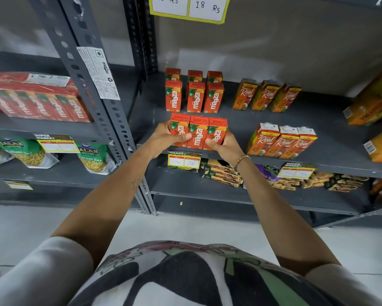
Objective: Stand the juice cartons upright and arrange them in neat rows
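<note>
left hand (163,138) fingers curled on left end of front Maaza row (197,134) | row: three cartons upright, touching, at shelf (240,120) front edge | right hand (224,145) clasps right end | Real cartons (281,141) right of row

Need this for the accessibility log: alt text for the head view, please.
A person's left hand and right hand press together a front row of three upright Maaza cartons at the edge of a grey metal shelf. Behind stand two more rows of Maaza cartons; to the right, two rows of Real juice cartons.
</note>
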{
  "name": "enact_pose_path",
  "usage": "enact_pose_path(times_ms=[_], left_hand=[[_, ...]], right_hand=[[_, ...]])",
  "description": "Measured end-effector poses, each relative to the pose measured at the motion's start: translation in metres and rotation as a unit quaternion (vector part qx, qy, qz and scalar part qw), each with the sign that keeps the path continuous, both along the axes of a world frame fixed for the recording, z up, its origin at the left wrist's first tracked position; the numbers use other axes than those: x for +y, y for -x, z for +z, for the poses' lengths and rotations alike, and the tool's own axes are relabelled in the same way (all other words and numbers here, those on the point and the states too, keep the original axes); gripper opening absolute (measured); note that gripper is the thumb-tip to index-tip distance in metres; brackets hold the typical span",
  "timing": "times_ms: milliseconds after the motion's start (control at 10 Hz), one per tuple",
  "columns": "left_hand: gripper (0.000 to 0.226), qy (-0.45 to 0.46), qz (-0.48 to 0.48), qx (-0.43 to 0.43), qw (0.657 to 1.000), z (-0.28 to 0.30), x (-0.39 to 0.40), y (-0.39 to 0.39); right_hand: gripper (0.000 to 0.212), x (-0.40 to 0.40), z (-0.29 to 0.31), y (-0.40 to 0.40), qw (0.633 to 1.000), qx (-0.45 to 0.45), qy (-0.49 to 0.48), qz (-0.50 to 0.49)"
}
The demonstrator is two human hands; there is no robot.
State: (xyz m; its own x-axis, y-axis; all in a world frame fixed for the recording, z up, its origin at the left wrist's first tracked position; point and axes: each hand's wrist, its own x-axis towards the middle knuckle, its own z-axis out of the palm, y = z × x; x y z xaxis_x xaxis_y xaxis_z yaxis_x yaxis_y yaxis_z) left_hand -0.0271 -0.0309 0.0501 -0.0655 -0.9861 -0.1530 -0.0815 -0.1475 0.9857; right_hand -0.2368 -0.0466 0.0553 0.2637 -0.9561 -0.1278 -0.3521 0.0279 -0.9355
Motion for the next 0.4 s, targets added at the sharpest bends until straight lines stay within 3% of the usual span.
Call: enact_pose_path(times_ms=[200, 400], left_hand=[[0.065, -0.003, 0.0, -0.022, 1.0, 0.003, 0.006, 0.0], [0.081, 0.083, 0.083, -0.141, 0.983, 0.031, 0.037, 0.008]], right_hand=[[0.048, 0.0, 0.003, 0.002, 1.0, 0.002, -0.015, 0.007], [0.084, 0.013, 0.031, 0.015, 1.0, -0.011, 0.022, 0.017]])
